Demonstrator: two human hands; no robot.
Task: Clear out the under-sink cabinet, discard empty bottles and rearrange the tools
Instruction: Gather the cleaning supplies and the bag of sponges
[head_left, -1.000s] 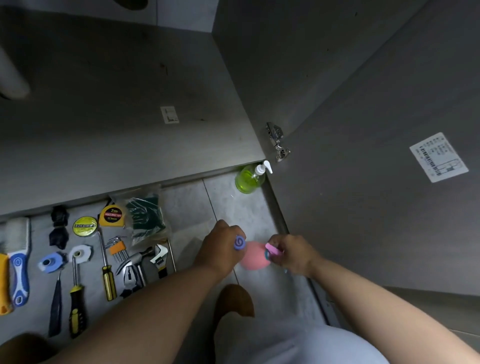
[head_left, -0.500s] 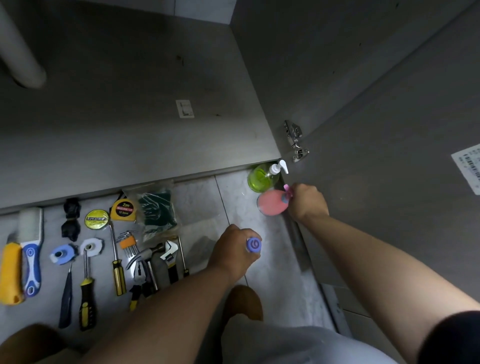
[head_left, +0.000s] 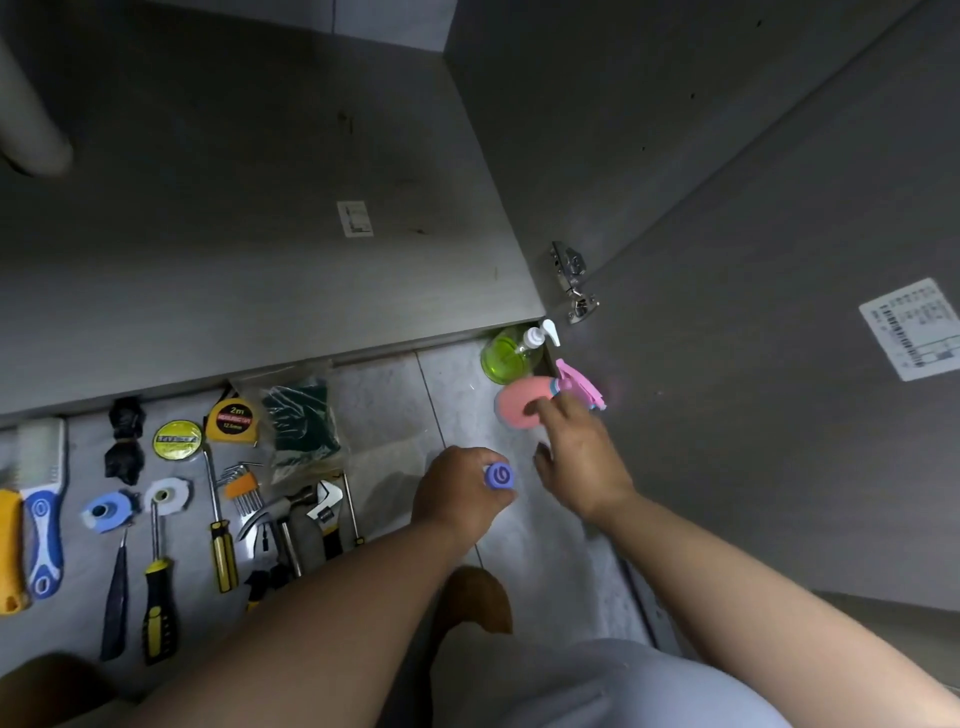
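meanwhile left hand (head_left: 457, 499) is clutching a purple cap (head_left: 500, 476); right hand (head_left: 582, 457), fingers loose, is touching the pink spray bottle (head_left: 519, 408) beside the green pump bottle (head_left: 506, 356).

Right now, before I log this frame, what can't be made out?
Head view, left hand: grips something whose body its fingers hide; only a purple cap shows.
Head view, right hand: fingertips overlap the pink spray bottle; contact unclear.
Head view, door label: print too small.
Head view, yellow tool: cut by the left edge.
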